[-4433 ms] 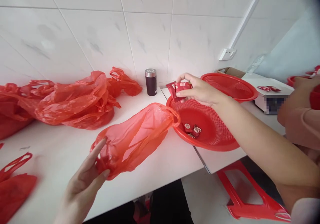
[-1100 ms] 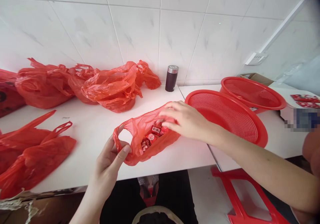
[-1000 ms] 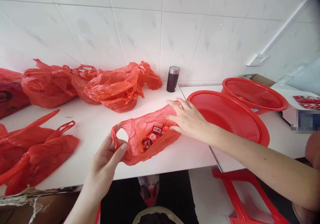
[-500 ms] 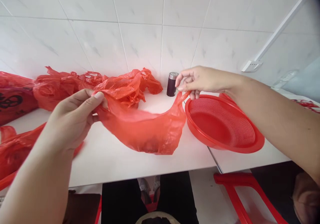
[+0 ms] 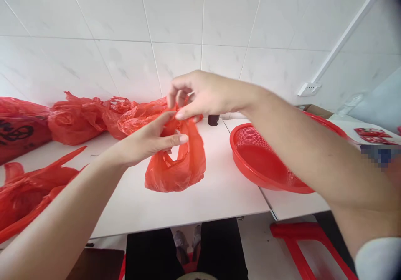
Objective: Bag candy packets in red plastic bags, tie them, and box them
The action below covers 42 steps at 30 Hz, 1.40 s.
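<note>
A small red plastic bag (image 5: 180, 167) hangs just above the white table (image 5: 203, 196), bulging at the bottom. My left hand (image 5: 147, 140) and my right hand (image 5: 200, 94) meet above it, each pinching one of its handles, which are drawn together. The bag's contents are hidden by the plastic. A red mesh basket (image 5: 266, 159) sits to the right of the bag; its inside looks empty.
Several filled red bags (image 5: 78, 117) lie along the tiled wall, with flat red bags (image 5: 28, 192) at the left front. A dark flask (image 5: 214, 119) stands behind my hands. Small red packets (image 5: 369, 133) lie at far right. A red stool (image 5: 300, 246) stands below the table.
Earlier my right hand put small red packets into the bag lying on the table. Since then both hands lifted it by the handles and brought them together.
</note>
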Each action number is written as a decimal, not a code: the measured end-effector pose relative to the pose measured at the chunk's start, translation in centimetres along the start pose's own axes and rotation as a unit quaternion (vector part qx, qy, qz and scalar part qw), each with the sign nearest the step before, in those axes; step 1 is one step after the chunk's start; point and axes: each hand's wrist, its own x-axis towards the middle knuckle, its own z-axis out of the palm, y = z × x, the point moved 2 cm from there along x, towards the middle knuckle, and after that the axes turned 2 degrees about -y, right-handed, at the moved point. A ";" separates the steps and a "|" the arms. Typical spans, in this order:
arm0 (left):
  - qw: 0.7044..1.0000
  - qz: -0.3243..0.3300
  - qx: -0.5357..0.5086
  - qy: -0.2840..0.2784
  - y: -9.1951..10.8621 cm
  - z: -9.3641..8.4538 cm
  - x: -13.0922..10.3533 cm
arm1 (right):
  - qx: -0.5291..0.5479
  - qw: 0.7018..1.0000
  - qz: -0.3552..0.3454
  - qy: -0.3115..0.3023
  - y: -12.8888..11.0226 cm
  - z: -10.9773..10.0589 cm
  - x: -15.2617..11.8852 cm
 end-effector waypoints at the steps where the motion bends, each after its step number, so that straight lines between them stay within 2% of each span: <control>1: 1.000 -0.003 0.003 -0.002 -0.3 0.1 0.1 | 0.004 1.000 -0.029 0.007 -0.5 0.9 0.6; 4: 1.000 -0.025 0.007 -0.016 -1.1 0.3 0.4 | 0.029 0.989 -0.105 0.096 -0.5 3.1 1.7; 6: 0.994 -0.084 0.020 -0.068 -1.7 0.5 0.6 | 0.051 0.982 -0.110 0.143 1.2 4.2 1.6; 9: 0.965 -0.191 0.049 -0.174 -2.3 0.7 0.6 | 0.105 0.987 -0.054 0.113 4.8 5.9 0.9; 11: 0.950 -0.216 0.046 -0.220 -2.6 0.8 0.4 | 0.155 0.982 -0.019 0.104 6.3 6.8 -0.2; 14: 0.946 -0.193 0.024 -0.260 -2.6 0.8 0.1 | 0.213 0.964 -0.022 0.160 5.9 7.7 -2.7; 17: 0.937 -0.142 0.051 -0.316 -2.1 0.4 -0.2 | 0.220 0.961 -0.050 0.162 4.1 8.5 -4.9; 19: 0.926 -0.114 0.096 -0.348 -1.8 0.1 -0.2 | 0.219 0.954 -0.053 0.195 3.9 9.1 -5.2; 21: 0.915 -0.102 0.155 -0.359 -1.8 0.0 -0.2 | 0.226 0.941 -0.031 0.249 5.2 9.9 -4.2; 24: 0.905 -0.059 0.268 -0.326 -2.9 0.2 -0.2 | 0.212 0.944 0.048 0.248 8.6 11.7 -1.5; 26: 0.898 0.019 0.360 -0.253 -4.0 0.5 -0.3 | 0.210 0.947 0.079 0.229 10.4 13.0 -0.1; 29: 0.864 0.140 0.469 -0.118 -5.7 0.8 -1.0 | 0.292 0.933 0.047 0.205 11.3 14.5 0.5; 32: 0.853 0.205 0.477 -0.046 -7.3 0.8 -2.0 | 0.387 0.910 0.021 0.150 11.4 15.4 0.0; 34: 0.861 0.211 0.462 -0.028 -8.2 0.4 -2.5 | 0.401 0.906 0.041 0.130 11.5 15.7 -0.4; 35: 0.864 0.206 0.458 -0.025 -8.5 0.3 -2.8 | 0.400 0.904 0.052 0.139 11.5 15.7 -0.5; 39: 0.874 0.181 0.445 -0.066 -9.1 -0.3 -3.6 | 0.412 0.878 0.046 0.241 11.0 15.8 -0.6; 42: 0.877 0.158 0.445 -0.087 -9.3 -1.2 -4.4 | 0.418 0.863 0.035 0.282 11.0 15.7 -0.5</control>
